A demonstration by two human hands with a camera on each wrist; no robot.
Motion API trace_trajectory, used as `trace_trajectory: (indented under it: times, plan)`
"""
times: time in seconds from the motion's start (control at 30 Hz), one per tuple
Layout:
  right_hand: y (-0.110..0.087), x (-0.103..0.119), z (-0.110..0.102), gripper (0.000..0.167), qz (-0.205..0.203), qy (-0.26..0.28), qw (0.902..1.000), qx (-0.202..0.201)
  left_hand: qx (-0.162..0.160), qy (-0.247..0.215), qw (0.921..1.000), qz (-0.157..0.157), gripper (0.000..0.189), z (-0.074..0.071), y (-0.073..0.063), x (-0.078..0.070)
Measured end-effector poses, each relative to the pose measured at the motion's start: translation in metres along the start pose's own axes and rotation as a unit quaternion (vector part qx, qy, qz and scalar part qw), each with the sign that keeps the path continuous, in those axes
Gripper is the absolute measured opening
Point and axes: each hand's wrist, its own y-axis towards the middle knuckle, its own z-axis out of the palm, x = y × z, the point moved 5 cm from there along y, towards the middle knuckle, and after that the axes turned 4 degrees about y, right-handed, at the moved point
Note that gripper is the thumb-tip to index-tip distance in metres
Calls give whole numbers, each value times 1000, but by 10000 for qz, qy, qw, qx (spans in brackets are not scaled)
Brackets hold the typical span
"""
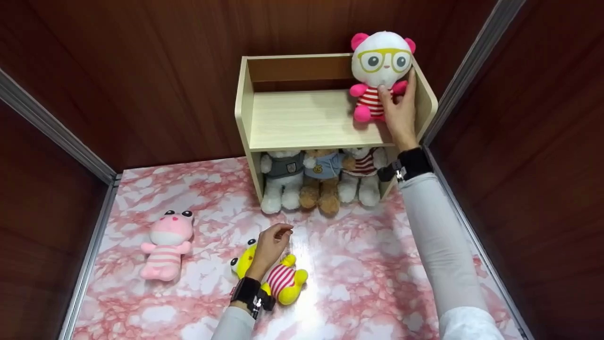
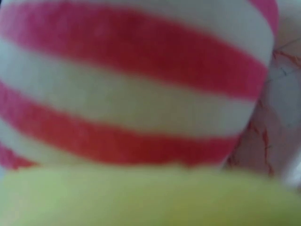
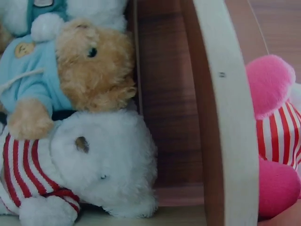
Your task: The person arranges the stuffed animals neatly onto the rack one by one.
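My right hand grips a white and pink panda plush with yellow glasses and a red-striped body, thumb in front. It stands at the right end of the shelf's upper board, close to the side panel. In the right wrist view the plush's pink feet show beyond the board edge. My left hand is over a yellow frog plush lying on the floor, its fingers loosely bent with nothing between them. Pink and white stripes of that plush fill the left wrist view.
In the lower compartment sit a white bear in grey, a brown bear in a blue hoodie and a white bear in stripes. A pink frog plush lies at left on the marbled mat. Dark wood panels enclose the space.
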Motion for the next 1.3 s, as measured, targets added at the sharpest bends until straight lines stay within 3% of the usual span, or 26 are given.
trace_trajectory:
  times: [0.17, 0.4, 0.63, 0.83, 0.97, 1.13, 1.3]
  plan:
    - [-15, 1, -1, 84, -390, -600, 9974, 38, 22, 12, 10000, -4, 20, -3, -1, 0]
    - [-44, 9, -5, 79, -880, -602, 9940, 235, -42, 50, 10000, -5, 20, -8, 1, 0]
    - [-81, 22, -10, 76, -1312, 146, 9907, 345, -213, 55, 9996, 186, 21, -10, 5, -8]
    - [-119, 43, -19, 69, -1621, 349, 9860, 161, -399, -5, 9989, 226, 21, -15, 10, -17]
    - [-139, 35, -21, 59, -2004, 450, 9786, 83, -383, 81, 9989, 244, 22, -22, 9, -20]
    - [-157, 14, -21, 49, -2469, 525, 9675, 163, -476, 648, 9967, 139, 23, -41, 4, -21]
    - [-171, -7, -17, 46, -2564, 598, 9639, 393, -287, 1693, 9841, -445, 24, -66, -4, -15]
